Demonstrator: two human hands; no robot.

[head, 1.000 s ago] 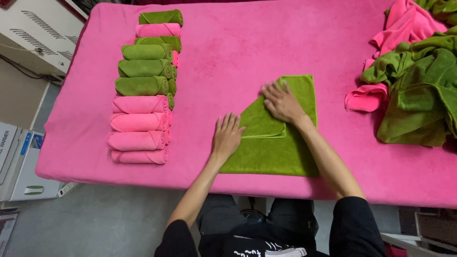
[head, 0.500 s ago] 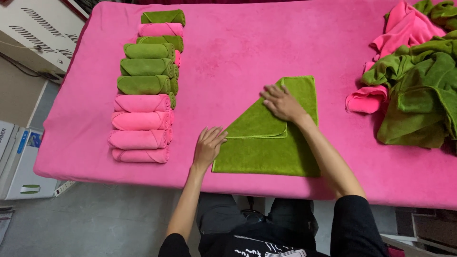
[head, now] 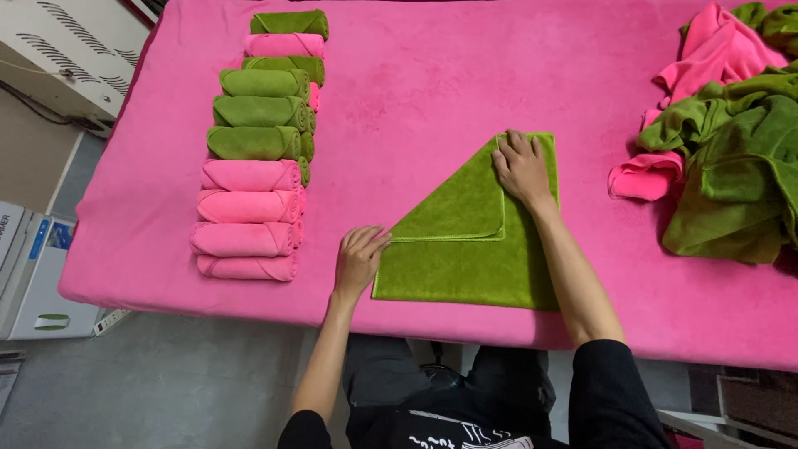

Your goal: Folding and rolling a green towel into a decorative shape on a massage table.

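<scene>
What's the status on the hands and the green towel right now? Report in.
Left hand open, fingertips at the green towel's left corner. Right hand flat, pressing its top right corner. Towel folded diagonally on the pink table. Nothing in the way.

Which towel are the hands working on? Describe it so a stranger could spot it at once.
Start at the pink-covered table; near its front edge, between the column of rolled towels and the loose towel heap, lies the green towel. The left hand touches its left corner, the right hand presses its top. It alone lies flat, folded diagonally.
</scene>
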